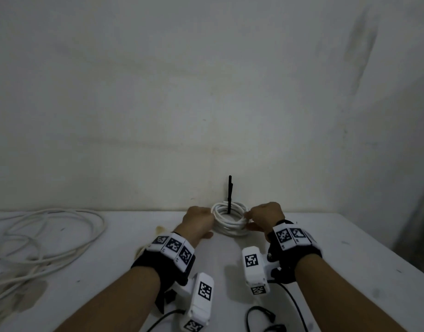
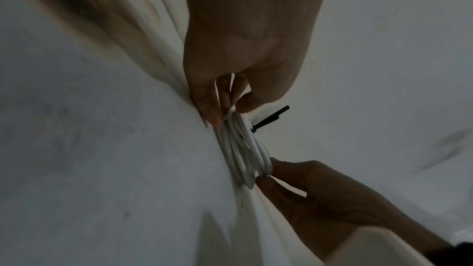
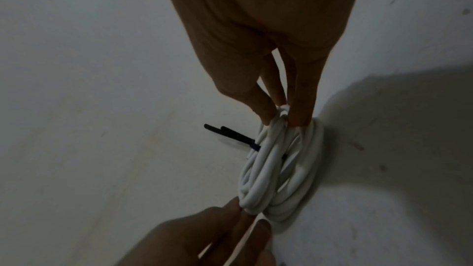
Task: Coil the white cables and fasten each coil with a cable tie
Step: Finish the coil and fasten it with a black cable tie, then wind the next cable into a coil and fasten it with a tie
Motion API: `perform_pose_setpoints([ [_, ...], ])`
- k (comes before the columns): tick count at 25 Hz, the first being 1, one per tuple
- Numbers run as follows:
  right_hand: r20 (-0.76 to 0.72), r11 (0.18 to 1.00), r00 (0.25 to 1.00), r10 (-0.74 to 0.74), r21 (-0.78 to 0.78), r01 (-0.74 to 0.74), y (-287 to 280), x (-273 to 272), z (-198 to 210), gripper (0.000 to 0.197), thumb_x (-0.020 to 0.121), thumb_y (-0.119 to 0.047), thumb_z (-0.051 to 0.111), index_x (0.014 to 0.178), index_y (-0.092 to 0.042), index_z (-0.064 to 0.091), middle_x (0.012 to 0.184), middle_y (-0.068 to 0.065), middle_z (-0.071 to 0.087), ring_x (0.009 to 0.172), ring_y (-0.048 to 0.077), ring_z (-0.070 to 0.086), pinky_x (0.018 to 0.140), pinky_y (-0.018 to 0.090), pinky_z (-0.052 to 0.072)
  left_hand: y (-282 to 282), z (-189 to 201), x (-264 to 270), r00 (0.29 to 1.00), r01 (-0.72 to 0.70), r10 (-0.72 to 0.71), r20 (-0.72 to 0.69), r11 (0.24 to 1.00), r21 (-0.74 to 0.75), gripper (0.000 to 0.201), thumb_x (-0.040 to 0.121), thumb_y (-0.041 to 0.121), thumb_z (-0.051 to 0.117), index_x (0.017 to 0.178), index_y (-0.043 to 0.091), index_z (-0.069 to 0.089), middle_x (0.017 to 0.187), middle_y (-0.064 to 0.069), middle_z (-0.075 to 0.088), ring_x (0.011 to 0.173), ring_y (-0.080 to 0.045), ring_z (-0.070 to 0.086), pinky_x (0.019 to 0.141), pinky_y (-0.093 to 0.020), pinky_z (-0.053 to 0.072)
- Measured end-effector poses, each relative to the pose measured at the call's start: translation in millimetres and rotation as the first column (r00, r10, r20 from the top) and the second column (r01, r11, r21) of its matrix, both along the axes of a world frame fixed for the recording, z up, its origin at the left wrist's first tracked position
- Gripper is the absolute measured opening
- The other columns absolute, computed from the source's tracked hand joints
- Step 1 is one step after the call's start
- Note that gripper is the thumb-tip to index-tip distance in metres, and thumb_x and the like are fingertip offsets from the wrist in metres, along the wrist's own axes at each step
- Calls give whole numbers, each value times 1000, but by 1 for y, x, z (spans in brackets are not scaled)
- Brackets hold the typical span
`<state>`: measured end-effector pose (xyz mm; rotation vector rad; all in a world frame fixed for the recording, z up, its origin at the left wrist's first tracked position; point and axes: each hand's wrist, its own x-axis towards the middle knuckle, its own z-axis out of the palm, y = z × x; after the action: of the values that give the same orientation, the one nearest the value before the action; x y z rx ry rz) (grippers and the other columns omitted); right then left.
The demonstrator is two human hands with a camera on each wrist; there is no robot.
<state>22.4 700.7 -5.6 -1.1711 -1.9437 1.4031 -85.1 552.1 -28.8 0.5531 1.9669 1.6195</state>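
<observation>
A coil of white cable (image 1: 230,220) lies at the table's far edge, against the wall. A black cable tie (image 1: 229,192) is looped through it, with its tail sticking straight up. My left hand (image 1: 201,220) pinches the coil's left side between thumb and fingertips (image 2: 230,112). My right hand (image 1: 261,216) pinches the coil's right side (image 3: 282,117). In the wrist views the coil (image 2: 245,149) (image 3: 276,169) sits between both hands, and the black tie (image 2: 271,117) (image 3: 230,135) juts out beside it. A loose white cable (image 1: 38,238) sprawls uncoiled at the far left.
The white table (image 1: 337,259) ends at the wall behind and drops off along its right edge. Spare black cable ties (image 1: 261,315) lie near the front, between my forearms. A brownish stain (image 1: 159,229) marks the table left of my left hand.
</observation>
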Motion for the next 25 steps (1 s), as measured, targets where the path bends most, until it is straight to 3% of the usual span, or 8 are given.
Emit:
perform_pose_setpoints([
  [4, 72, 1000, 997, -19, 14, 18, 0, 3, -8, 26, 82, -12, 76, 101, 3, 67, 97, 18, 67, 79, 33, 66, 75, 48, 62, -10, 2, -2, 992, -14, 9, 124, 999, 37, 7, 92, 5, 61, 96, 5, 67, 103, -9, 66, 84, -17, 62, 63, -25, 59],
  [7, 81, 999, 996, -42, 13, 41, -11, 22, -2, 26, 90, -18, 70, 108, 0, 64, 100, 18, 62, 86, 35, 60, 71, 43, 60, -26, 9, 3, 987, -30, 25, 157, 999, 32, 16, 95, 7, 57, 110, 5, 61, 104, -11, 59, 87, -20, 58, 58, -29, 58],
  [9, 114, 1000, 993, -5, 30, 2, -23, 38, 12, 28, 93, -20, 65, 112, 0, 62, 104, 19, 61, 82, 31, 58, 65, 38, 56, -42, 17, 7, 987, -27, 26, 157, 1000, 2, 26, 95, 12, 57, 120, 4, 58, 111, -13, 59, 91, -24, 60, 62, -33, 59],
  [12, 169, 987, 980, 104, 103, -123, -54, 53, 42, 28, 96, -22, 61, 110, 2, 64, 95, 16, 65, 72, 26, 58, 65, 35, 53, -78, 35, 18, 992, -32, 34, 123, 999, -22, 24, 95, 16, 58, 116, 5, 60, 118, -15, 61, 101, -29, 64, 80, -41, 59],
  [15, 243, 941, 946, 213, 208, -266, -102, 57, 74, 26, 96, -27, 60, 104, -3, 68, 89, 11, 69, 71, 24, 62, 66, 35, 55, -124, 55, 25, 993, -59, 57, 104, 998, 10, 22, 94, 17, 62, 111, 4, 63, 116, -13, 64, 99, -25, 66, 75, -36, 60],
  [18, 306, 854, 883, 357, 276, -441, -162, 51, 94, 23, 96, -27, 61, 103, -7, 69, 85, 6, 69, 72, 22, 63, 70, 35, 57, -183, 68, 28, 996, -59, 59, 62, 998, -4, 24, 91, 21, 68, 110, 6, 67, 114, -10, 70, 97, -22, 70, 70, -33, 61],
  [21, 408, 715, 772, 488, 320, -621, -236, 35, 98, 19, 94, -28, 63, 97, -10, 70, 79, 2, 68, 67, 18, 62, 64, 30, 55, -259, 73, 29, 994, -113, 112, -15, 989, -91, 20, 90, 23, 68, 104, 10, 71, 109, -8, 73, 89, -19, 71, 65, -30, 58],
  [25, 563, 448, 556, 612, 333, -830, -341, 1, 91, 25, 94, -29, 65, 105, -8, 73, 80, 2, 68, 66, 15, 62, 51, 19, 47, -372, 76, 15, 962, -214, 139, -236, 919, -331, 21, 91, 24, 65, 102, 7, 71, 98, -5, 74, 75, -15, 68, 62, -26, 57],
])
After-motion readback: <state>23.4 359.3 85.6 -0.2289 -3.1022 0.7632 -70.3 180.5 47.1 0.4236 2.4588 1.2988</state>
